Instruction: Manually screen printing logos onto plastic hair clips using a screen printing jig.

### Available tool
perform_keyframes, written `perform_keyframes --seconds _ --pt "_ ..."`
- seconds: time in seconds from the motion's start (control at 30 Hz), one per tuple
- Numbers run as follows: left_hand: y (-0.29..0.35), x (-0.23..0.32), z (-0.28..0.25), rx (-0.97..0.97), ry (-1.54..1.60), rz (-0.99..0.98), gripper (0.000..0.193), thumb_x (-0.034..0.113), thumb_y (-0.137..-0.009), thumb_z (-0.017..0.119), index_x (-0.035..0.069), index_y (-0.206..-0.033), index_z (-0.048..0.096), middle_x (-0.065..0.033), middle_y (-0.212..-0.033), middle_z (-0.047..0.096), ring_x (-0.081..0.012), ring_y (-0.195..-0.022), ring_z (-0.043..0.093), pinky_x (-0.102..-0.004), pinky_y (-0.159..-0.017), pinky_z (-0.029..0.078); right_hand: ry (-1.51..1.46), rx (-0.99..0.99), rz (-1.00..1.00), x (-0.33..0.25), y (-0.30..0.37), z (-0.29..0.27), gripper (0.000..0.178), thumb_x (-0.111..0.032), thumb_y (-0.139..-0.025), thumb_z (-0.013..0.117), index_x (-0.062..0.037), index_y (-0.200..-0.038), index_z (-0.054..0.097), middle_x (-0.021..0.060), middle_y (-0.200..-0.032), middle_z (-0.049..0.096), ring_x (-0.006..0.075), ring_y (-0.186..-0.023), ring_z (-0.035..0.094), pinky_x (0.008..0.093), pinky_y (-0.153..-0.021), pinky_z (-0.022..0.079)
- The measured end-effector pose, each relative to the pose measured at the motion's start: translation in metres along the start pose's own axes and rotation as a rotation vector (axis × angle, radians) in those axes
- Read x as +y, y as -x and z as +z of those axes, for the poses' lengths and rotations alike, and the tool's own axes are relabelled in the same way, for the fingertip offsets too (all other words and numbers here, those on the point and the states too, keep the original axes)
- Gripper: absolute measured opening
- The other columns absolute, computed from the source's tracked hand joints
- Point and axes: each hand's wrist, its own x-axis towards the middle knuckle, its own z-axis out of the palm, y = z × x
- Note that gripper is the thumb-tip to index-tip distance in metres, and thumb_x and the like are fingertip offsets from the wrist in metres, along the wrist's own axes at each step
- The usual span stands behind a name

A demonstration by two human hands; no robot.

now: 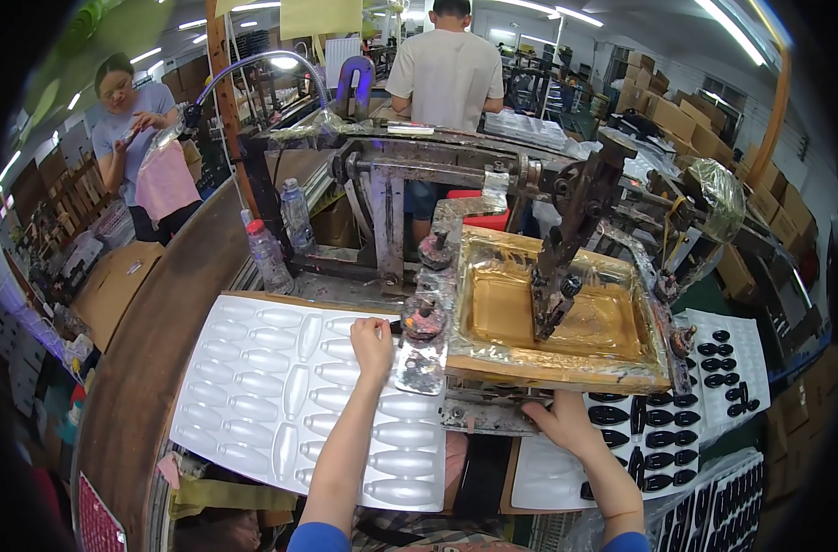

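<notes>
Above the white moulded tray [253, 408] on the left, my left hand [372, 346] is closed, fingertips together at a small dark bit beside the press's metal bracket. What it pinches is too small to make out. My right hand [564, 425] is under the front edge of the wooden screen frame [566, 372], its thumb by the metal base plate [488, 419]; its other fingers are hidden. Golden-brown ink [499, 308] lies in the frame, under the dark press arm [555, 267]. Right of that hand, glossy black bottle-shaped pieces [659, 440] lie in rows on a white tray [543, 474].
Another white tray [748, 354] with black pieces is at the right, and more stacked pieces [713, 506] are below it. Plastic bottles [270, 258] stand behind the left tray. One person [143, 138] stands far left, another [447, 74] has their back turned ahead.
</notes>
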Motion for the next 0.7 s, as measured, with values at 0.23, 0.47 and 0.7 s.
perform_keyframes --seconds 0.23,0.47,0.7 --pt "0.001 -0.013 0.007 0.0 0.021 0.008 0.011 0.009 -0.078 0.052 -0.001 -0.081 0.055 -0.0154 -0.076 0.056 -0.0296 -0.074 0.052 -0.0366 -0.067 0.041 -0.018 0.185 0.106 0.022 0.027 -0.017 0.031 -0.02 -0.08 0.052 0.0037 -0.101 0.053 0.0236 -0.096 0.056 0.0404 -0.092 0.05 0.0417 -0.079 0.04" --pt "0.004 -0.015 0.021 -0.042 0.029 -0.023 0.008 0.004 -0.079 0.048 -0.001 -0.082 0.054 -0.015 -0.078 0.055 -0.0317 -0.077 0.051 -0.0393 -0.069 0.039 0.494 -0.026 0.101 0.092 0.051 0.016 0.043 -0.026 -0.072 0.062 -0.0006 -0.105 0.052 0.0166 -0.093 0.057 0.0318 -0.09 0.054 0.0393 -0.078 0.042" --pt "0.037 -0.063 0.043 -0.276 0.893 -0.45 0.04 0.021 -0.083 0.053 0.002 -0.116 0.044 -0.0104 -0.11 0.051 -0.0193 -0.095 0.052 -0.0318 -0.081 0.045 0.604 -0.109 0.086 0.089 0.051 0.008 0.048 -0.019 -0.06 0.068 0.0029 -0.1 0.053 0.0176 -0.096 0.053 0.0336 -0.091 0.052 0.0385 -0.079 0.044"
